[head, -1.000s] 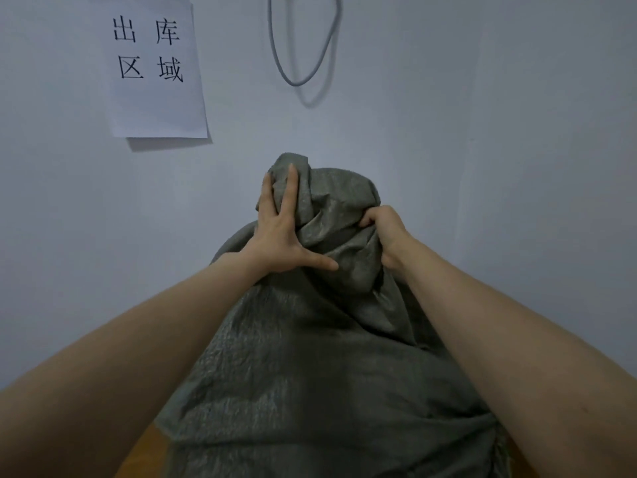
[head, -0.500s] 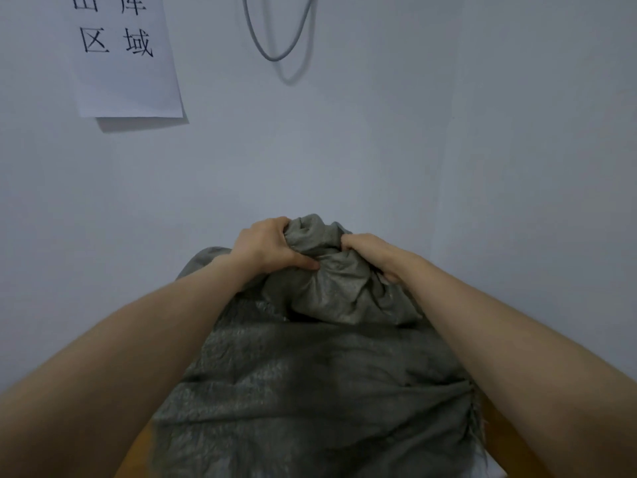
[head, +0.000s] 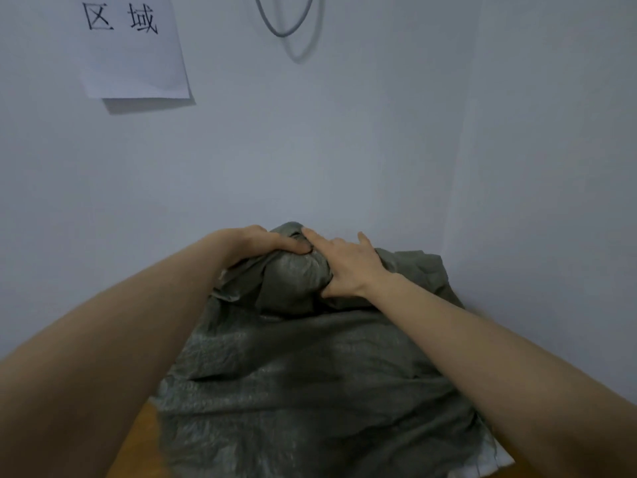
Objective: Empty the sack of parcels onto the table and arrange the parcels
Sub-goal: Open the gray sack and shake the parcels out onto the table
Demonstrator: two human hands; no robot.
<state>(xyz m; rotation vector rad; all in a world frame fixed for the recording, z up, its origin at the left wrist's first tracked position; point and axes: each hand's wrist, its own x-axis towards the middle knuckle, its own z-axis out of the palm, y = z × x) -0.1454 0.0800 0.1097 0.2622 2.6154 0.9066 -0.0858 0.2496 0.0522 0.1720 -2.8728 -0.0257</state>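
Atop sack (head: 310, 367): left hand (head: 256, 244) clenched on bunched fabric (far end), right hand (head: 348, 267) splayed flat.

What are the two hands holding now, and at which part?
The left hand grips the gray sack at its bunched far end; the right hand lies there too, fingers loosely spread.

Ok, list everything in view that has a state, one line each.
sack: grey, crumpled, lying on the table, far end bunched up; no parcels visible.
left hand: closed on the bunched end of the sack.
right hand: flat on the sack, fingers extended, not clenched.
table: mostly covered by the sack.
paper sign: stuck to the wall, lower edge lifting.
cable: hanging in a loop on the wall.
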